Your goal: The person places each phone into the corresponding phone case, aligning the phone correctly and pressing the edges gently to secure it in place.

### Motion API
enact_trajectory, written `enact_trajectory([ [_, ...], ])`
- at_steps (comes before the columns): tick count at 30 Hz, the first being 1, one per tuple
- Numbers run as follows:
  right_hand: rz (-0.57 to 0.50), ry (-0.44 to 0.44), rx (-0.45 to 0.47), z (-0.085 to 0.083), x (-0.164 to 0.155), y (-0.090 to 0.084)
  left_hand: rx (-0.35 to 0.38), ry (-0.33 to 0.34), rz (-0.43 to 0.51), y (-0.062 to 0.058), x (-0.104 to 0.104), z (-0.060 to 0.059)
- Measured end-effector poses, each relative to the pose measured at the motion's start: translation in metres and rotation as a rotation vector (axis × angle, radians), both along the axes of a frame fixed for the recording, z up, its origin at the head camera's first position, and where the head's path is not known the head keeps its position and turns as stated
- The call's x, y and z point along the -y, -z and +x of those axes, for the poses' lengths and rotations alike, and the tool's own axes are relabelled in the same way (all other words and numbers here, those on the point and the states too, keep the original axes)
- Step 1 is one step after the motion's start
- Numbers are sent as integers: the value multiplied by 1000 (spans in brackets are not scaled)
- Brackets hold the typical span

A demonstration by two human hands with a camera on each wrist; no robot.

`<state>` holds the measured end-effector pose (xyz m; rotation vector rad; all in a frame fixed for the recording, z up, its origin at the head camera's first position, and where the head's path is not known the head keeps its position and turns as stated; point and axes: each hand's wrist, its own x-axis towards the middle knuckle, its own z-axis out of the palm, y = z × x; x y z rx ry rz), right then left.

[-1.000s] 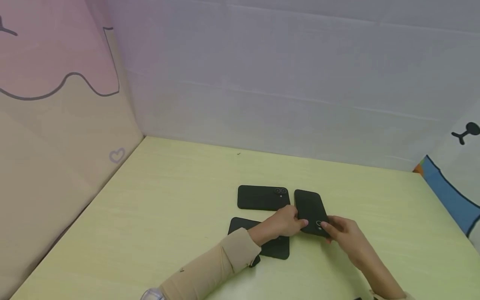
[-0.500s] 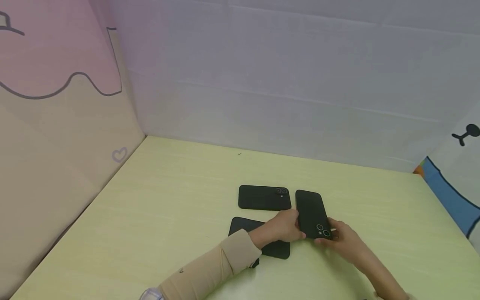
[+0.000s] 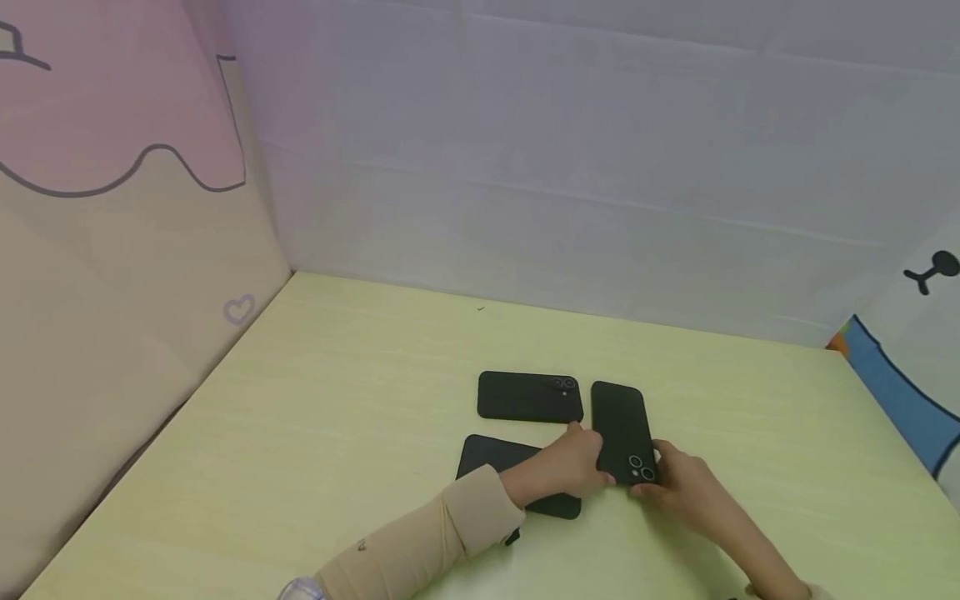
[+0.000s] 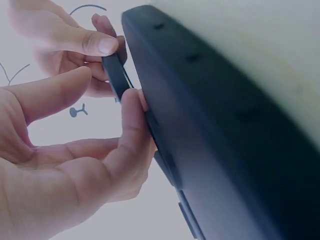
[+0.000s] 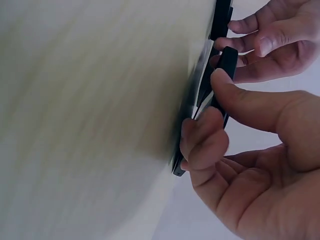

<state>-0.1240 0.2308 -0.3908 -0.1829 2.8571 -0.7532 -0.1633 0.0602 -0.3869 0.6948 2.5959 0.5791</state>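
Pinching the near end of an upright phone from both sides, the left hand and right hand are seemingly lifting it off the counter; next, raising it calls for firm edge grips, clearing the phone beside it and the phone under the left wrist.

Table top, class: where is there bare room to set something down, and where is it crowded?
The table lies bare between the pink side wall and the phones, along the grey back wall, and at the far right. It is crowded near the middle front: the left hand and right hand hold the upright phone, beside the far phone and near phone.
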Motion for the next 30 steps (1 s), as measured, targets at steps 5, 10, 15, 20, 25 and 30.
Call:
enact_trajectory([
  [5,34,-19,6,0,-1,2,39,3,6,-4,-1,5],
  [10,62,-29,-5,1,-1,4,52,-4,14,-8,-1,8],
  [15,83,-34,-5,0,-2,4,57,26,33,-10,1,9],
  [20,68,-21,43,1,-1,2,50,76,85,-9,9,10],
  [25,69,-13,104,1,-2,-3,50,100,169,-10,25,9],
  [30,71,-23,57,3,-6,-14,-16,59,243,-15,52,8],
])
